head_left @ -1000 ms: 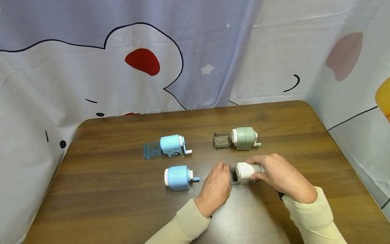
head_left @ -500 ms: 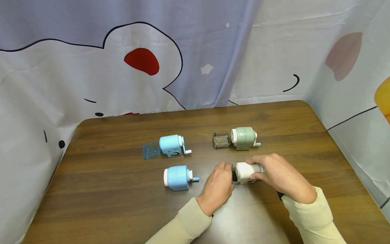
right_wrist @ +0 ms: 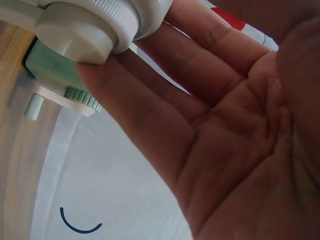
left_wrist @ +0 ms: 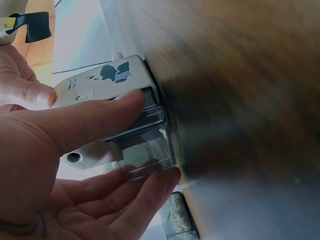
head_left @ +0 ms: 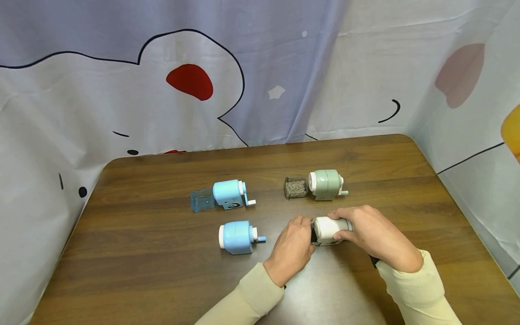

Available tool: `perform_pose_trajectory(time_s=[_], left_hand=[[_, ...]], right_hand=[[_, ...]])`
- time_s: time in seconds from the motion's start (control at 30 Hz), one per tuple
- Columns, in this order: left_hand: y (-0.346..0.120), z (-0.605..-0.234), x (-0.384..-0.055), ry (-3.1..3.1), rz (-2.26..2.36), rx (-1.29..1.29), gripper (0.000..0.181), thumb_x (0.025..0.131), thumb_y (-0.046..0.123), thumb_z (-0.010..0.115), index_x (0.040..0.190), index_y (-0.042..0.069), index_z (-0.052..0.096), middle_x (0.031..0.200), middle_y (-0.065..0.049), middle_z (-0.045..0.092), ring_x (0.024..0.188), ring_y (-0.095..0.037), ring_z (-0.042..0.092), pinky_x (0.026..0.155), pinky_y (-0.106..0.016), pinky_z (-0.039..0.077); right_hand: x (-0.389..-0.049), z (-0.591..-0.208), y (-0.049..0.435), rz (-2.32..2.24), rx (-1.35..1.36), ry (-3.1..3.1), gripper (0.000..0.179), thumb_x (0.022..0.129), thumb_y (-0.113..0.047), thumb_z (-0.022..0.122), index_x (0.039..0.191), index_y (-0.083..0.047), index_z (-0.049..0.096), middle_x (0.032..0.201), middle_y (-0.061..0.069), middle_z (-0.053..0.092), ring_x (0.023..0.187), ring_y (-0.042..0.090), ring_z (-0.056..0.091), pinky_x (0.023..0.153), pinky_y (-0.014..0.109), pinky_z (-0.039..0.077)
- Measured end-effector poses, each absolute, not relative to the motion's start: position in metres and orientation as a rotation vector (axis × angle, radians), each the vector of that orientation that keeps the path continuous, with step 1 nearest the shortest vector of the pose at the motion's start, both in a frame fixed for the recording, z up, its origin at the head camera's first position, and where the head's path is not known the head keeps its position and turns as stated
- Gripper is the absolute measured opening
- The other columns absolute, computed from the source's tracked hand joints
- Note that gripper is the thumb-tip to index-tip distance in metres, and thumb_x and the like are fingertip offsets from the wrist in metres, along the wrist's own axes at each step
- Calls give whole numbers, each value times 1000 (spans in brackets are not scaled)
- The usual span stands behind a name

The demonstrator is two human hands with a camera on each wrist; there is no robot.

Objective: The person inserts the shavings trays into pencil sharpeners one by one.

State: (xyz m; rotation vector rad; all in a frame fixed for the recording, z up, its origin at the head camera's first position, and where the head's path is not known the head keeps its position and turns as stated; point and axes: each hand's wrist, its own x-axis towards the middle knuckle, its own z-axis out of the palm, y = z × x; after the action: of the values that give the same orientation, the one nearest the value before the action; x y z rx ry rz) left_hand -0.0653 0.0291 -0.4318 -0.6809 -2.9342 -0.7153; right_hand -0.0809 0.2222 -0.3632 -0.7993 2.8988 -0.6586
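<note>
On the table lies a white crank pencil sharpener (head_left: 326, 229), its body gripped by my right hand (head_left: 371, 232) between thumb and fingers. My left hand (head_left: 290, 250) pinches the clear drawer (left_wrist: 145, 152) at the sharpener's left end, thumb on one side and fingers on the other, as the left wrist view shows. Part of that drawer sticks out of the body. In the right wrist view, the white crank end (right_wrist: 77, 32) sits by my right fingertips. Behind stands a green sharpener (head_left: 326, 184), its shavings-filled drawer (head_left: 295, 187) apart from it on the left.
To the left are two blue sharpeners. The rear light-blue sharpener (head_left: 227, 194) has its clear blue drawer (head_left: 202, 200) out on its left side; the front blue sharpener (head_left: 237, 237) is near my left hand. A printed curtain (head_left: 264, 67) hangs behind the wooden table (head_left: 142, 266).
My left hand has shifted slightly right, pushing the clear drawer farther into the white sharpener. My right hand has kept its place on the body.
</note>
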Motion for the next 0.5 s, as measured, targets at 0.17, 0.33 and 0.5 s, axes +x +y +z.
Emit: perform_pose_trajectory(time_s=[0.17, 0.33, 0.5], left_hand=[[29, -432, -66, -2945, -732, -678, 59, 72, 12, 91, 122, -4, 64, 103, -11, 67, 92, -21, 64, 82, -30, 55], [30, -432, -67, -2948, -720, -684, 58, 72, 11, 91, 121, -4, 64, 103, -11, 67, 92, -21, 65, 82, -30, 55], [31, -430, -67, -2947, -687, -680, 53, 72, 11, 90, 117, -4, 66, 99, -10, 67, 89, -20, 66, 79, -29, 56]], right_hand=[[-81, -363, 222, -658, -799, 2901, 34, 75, -16, 88, 107, -10, 75, 99, -1, 74, 83, 14, 67, 72, 38, 55], [-81, -364, 222, -661, -793, 2905, 34, 75, -16, 88, 107, -10, 76, 100, 0, 74, 84, 15, 68, 72, 39, 55], [-81, -364, 221, -651, -805, 2905, 34, 75, -15, 88, 106, -10, 76, 99, 0, 74, 84, 15, 68, 71, 38, 55]])
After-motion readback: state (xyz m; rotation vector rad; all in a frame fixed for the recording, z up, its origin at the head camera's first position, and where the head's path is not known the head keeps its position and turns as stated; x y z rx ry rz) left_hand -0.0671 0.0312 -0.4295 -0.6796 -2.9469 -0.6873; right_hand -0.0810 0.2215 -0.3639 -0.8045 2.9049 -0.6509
